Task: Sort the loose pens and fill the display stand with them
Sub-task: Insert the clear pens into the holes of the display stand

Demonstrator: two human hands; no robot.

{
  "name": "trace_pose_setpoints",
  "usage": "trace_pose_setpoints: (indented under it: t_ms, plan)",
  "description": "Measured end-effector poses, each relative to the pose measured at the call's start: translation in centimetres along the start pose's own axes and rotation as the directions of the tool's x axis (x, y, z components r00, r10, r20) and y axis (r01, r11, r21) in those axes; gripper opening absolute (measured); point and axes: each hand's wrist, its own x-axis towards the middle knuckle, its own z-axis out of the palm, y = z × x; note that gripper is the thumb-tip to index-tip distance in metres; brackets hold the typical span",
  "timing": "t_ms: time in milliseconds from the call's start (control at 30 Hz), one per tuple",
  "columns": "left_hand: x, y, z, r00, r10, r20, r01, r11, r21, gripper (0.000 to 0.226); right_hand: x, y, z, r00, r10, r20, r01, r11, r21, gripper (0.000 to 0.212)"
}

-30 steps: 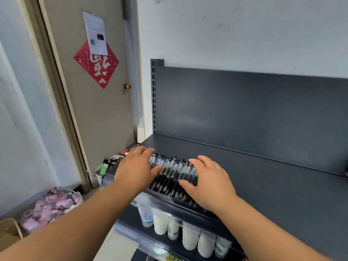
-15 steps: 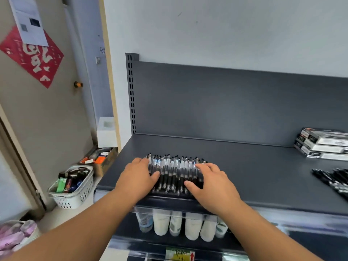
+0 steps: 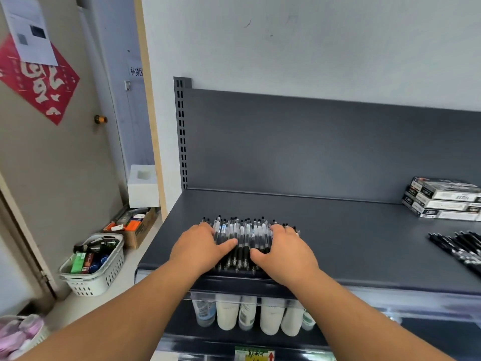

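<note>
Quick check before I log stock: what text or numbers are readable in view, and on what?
"补货区": small sign on the wall left of the shelf.
Red diamond door decoration: white character, hung upside down, not read with certainty.
Stacked boxes: print too blurred.
Pens, white paper, shelf price tag: too small to read.

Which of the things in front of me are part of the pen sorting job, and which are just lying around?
Part of the job:
- row of clear pens, pressed between left hand and right hand
- loose black pens at far right
- dark shelf

Just lying about:
- stacked boxes
- white basket of bottles
- cardboard box
- bottles on the shelf below
</note>
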Motion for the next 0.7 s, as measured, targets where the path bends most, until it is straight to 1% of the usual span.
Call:
trace_pose_setpoints:
  t_ms: [100, 233, 300, 467, 567, 633, 700]
  plan:
    - [0.0, 0.4, -0.2, 1.000, -0.010, 0.013, 0.010, 1.000, -0.004, 0.051, 0.0, -0.1, 0.2, 1.000, 0.012, -0.008, -0.011, 0.999, 0.039, 0.075]
    - [-0.3, 0.7, -0.2, 1.000, -0.012, 0.007, 0.012, 1.000, -0.020, 0.055, -0.1, -0.5, 0.5, 0.999, -0.020, -0.046, 0.022, 0.999, 0.043, 0.064]
    - [-0.4, 0.5, 0.0, 1.000, -0.011, -0.009, 0.011, 0.999, -0.033, 0.055, -0.1, -0.6, 0.7, 0.998, -0.027, -0.060, 0.030, 0.999, 0.041, 0.061]
    - [-0.4, 0.2, 0.7, 0.998, -0.003, -0.063, -0.004, 0.994, -0.107, 0.040, -0.1, -0.5, 0.8, 0.993, -0.062, -0.100, 0.065, 0.997, 0.030, 0.050]
    - [-0.3, 0.4, 0.9, 0.997, 0.013, -0.070, -0.020, 0.995, -0.095, 0.044, -0.1, -0.3, 0.9, 0.989, -0.086, -0.120, 0.091, 0.995, 0.041, 0.045]
    - [-0.2, 0.6, 0.8, 0.998, 0.018, -0.057, -0.022, 0.997, -0.071, 0.051, 0.0, -0.2, 0.8, 0.989, -0.093, -0.118, 0.100, 0.993, 0.057, 0.044]
    - [0.0, 0.9, 0.7, 0.999, 0.010, -0.041, -0.012, 0.999, -0.051, 0.052, 0.0, -0.2, 0.8, 0.989, -0.092, -0.112, 0.101, 0.992, 0.072, 0.041]
